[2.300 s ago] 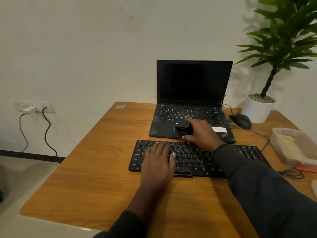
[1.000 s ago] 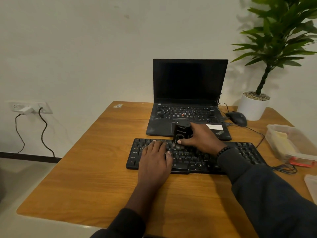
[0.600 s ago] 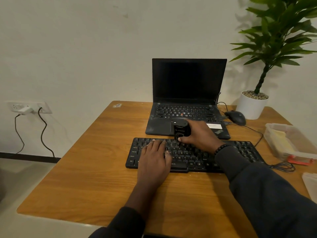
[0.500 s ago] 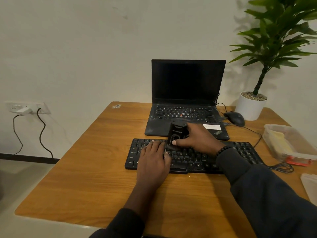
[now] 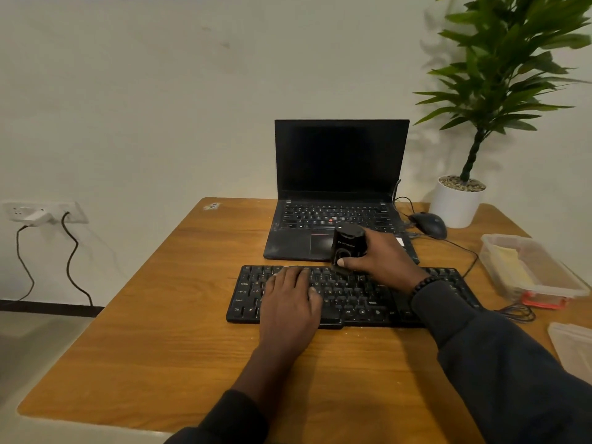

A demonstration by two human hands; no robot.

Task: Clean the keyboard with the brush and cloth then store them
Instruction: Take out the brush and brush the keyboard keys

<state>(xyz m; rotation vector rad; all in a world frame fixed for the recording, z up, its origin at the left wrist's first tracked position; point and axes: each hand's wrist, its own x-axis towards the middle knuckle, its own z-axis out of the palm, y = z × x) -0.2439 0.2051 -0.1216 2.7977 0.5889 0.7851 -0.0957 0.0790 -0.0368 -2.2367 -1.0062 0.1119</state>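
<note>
A black keyboard (image 5: 358,299) lies across the wooden table (image 5: 160,347) in front of an open laptop. My left hand (image 5: 293,302) rests flat on the keyboard's left half, fingers spread, holding nothing. My right hand (image 5: 381,261) is closed around a short black brush (image 5: 347,243), which stands upright with its lower end on the keyboard's top row near the middle. A yellow cloth (image 5: 511,262) lies inside a clear plastic container (image 5: 563,283) at the table's right edge.
The black laptop (image 5: 339,193) stands open behind the keyboard. A black mouse (image 5: 429,224) and a white potted plant (image 5: 458,203) sit at the back right. A clear lid (image 5: 573,347) lies near the right front edge. Cables run beside the container.
My right hand has been sweeping the brush back and forth over the keyboard's upper rows, shifting a little left and back. My left hand has stayed pressed on the keyboard.
</note>
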